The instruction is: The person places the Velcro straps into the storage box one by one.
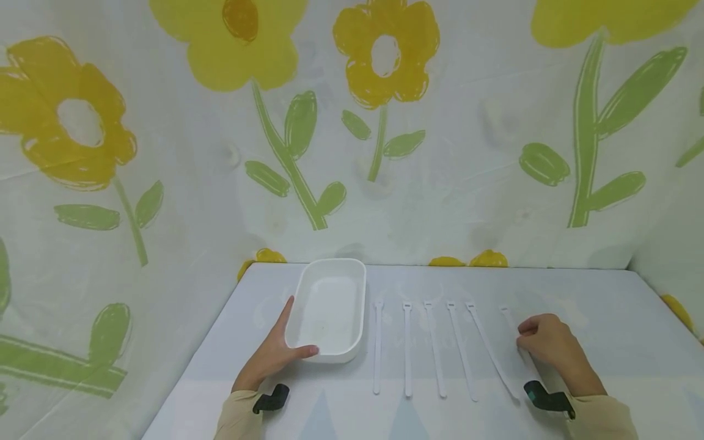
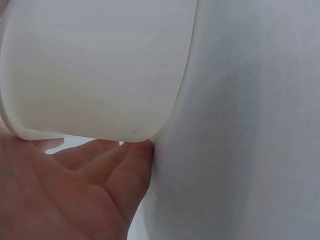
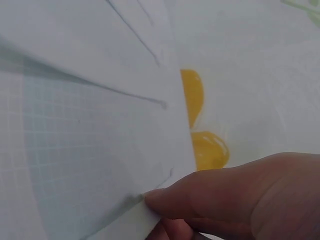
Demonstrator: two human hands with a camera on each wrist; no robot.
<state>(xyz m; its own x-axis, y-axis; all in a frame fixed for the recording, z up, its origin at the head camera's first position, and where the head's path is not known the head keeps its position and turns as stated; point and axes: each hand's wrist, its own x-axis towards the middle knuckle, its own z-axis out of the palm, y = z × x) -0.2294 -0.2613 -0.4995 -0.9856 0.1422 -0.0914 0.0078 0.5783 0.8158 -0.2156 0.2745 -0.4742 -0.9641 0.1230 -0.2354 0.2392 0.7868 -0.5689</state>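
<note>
A white rectangular plastic tub [image 1: 332, 358] stands toward the left of the table. My left hand [image 1: 273, 355] grips its near left corner, thumb over the front rim and fingers along the side. In the left wrist view, those fingers curl against the tub's wall. At the right, my right hand [image 1: 557, 347] pinches the rightmost white cable tie [image 1: 506, 316] between thumb and fingers, partway along its length. Its slotted head points to the back of the table, and the hand and wrist cover part of the strip.
Several more white cable ties [image 1: 408, 351] lie in a spread row between the tub and my right hand, heads toward the back. The pale table [image 1: 599, 305] ends at a flower-printed cloth backdrop [image 1: 456, 183]. Dark camera mounts [image 1: 271, 400] sit at both wrists.
</note>
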